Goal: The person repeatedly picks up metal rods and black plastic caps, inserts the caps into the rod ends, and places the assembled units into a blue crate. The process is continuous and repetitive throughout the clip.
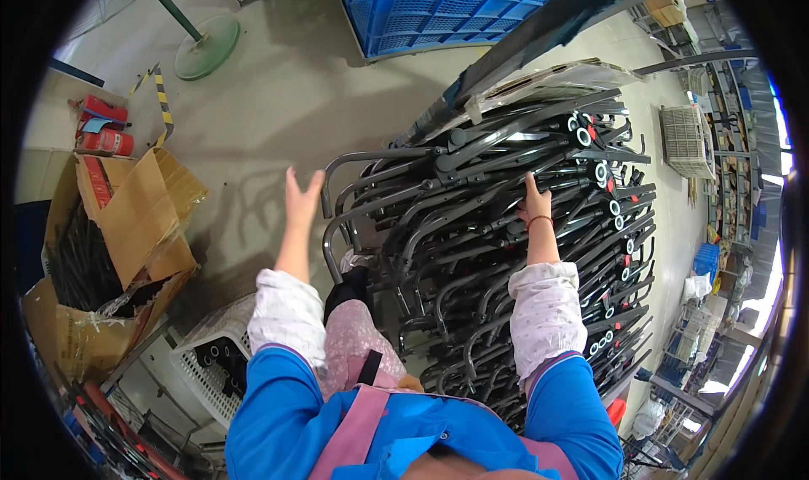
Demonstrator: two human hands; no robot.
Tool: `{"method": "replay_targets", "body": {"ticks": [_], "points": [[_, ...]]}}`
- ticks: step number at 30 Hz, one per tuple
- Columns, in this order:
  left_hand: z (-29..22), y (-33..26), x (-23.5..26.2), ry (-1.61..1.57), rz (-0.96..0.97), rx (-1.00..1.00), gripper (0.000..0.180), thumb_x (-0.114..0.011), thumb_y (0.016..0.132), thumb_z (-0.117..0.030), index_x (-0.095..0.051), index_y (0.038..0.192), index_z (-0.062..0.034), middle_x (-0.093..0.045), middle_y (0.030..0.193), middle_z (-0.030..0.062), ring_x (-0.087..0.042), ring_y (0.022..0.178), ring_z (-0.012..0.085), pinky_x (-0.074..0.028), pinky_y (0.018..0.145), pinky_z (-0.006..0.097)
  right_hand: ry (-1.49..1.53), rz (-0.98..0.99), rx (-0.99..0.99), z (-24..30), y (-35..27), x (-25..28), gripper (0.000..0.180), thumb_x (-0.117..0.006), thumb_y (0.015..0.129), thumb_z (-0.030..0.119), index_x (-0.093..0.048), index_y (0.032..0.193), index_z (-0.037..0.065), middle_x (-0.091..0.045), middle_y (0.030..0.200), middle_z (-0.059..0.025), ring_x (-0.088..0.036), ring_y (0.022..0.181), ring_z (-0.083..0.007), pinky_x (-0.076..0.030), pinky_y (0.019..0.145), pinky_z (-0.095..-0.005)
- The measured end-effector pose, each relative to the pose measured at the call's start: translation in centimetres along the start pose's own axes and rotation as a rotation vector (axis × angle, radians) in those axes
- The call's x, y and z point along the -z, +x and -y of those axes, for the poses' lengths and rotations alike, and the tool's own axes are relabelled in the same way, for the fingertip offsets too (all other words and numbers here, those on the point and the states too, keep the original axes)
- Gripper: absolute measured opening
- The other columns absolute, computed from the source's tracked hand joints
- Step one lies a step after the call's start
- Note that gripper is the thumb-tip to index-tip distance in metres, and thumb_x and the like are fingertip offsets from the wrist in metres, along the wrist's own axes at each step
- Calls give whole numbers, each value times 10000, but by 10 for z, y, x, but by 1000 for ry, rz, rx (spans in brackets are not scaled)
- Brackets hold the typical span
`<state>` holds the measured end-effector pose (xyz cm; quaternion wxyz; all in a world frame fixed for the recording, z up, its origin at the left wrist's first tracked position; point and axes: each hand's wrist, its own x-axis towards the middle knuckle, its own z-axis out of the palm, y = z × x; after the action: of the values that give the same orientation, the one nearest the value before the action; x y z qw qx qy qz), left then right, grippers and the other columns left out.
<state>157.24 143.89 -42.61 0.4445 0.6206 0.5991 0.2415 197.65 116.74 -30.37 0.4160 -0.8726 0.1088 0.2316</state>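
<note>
A large stack of black tubular metal frames (472,269) with bent ends lies in front of me and to my right. My left hand (303,195) is raised beside the curved end of an upper frame, thumb and fingers spread in a V, holding nothing. Over the middle of the stack is my right hand (536,203), one digit stretched out; its other fingers are partly hidden. Whether it touches a tube cannot be made out. White ring-shaped ends (601,174) and small red parts show along the stack's right side.
Left stands an open cardboard box (152,219) with thin black rods, near red fire extinguishers (105,143). A white crate (190,366) with black parts is at lower left. A blue crate (421,16) stands ahead. A slanting metal post (522,46) crosses above the stack.
</note>
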Motion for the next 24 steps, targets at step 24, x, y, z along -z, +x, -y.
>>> {"method": "replay_targets", "body": {"ticks": [24], "points": [[-33, -108, -50, -330, 240, 212, 694, -317, 1016, -567, -540, 1295, 28, -600, 1278, 186, -530, 1234, 278, -359, 1061, 347, -405, -95, 525, -43, 29, 12, 810, -545, 928, 508, -304, 1462, -51, -460, 1388, -325, -466, 1269, -456, -384, 1049, -418]]}}
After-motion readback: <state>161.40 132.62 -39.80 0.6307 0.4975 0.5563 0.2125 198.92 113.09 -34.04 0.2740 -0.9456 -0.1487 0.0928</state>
